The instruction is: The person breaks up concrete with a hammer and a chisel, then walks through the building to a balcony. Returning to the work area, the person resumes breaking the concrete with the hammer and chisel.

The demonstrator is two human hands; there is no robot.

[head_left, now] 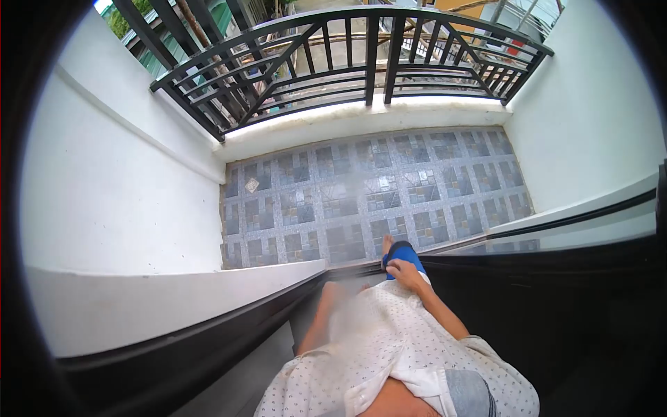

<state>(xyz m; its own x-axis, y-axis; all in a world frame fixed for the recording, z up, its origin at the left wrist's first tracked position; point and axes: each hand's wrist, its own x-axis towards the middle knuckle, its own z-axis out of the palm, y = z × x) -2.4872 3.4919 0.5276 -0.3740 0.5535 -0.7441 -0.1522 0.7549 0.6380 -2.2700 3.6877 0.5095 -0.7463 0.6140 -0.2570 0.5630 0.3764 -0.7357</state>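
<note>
The blue shorts (pixel 404 254) cover the raised leg at the middle of the view, right at the doorway threshold, and the cloth looks smooth and plain. The right hand (pixel 407 275) lies on top of them with its fingers bent. Its grip is loosely curled against the cloth, but I cannot tell whether it pinches the fabric or only rests there. A bare foot (pixel 387 243) shows just past the shorts, over the floor edge.

The left arm (pixel 322 316) hangs beside the body and is blurred. Its hand is too smeared to make out, so I cannot tell its grip. A loose white shirt (pixel 389 347) with tiny dark specks fills the bottom of the view.

A dark sliding-door track (pixel 208 332) runs slantwise on both sides of the person. Beyond it lies the balcony floor (pixel 333 201), made of square grey and blue patterned tiles, with a small square metal drain (pixel 251 185) near the left corner. Smooth white walls (pixel 118 181) close in both sides. At the far end, a low white kerb (pixel 361 121) carries a black railing (pixel 347 62) of straight and slanted metal bars.
</note>
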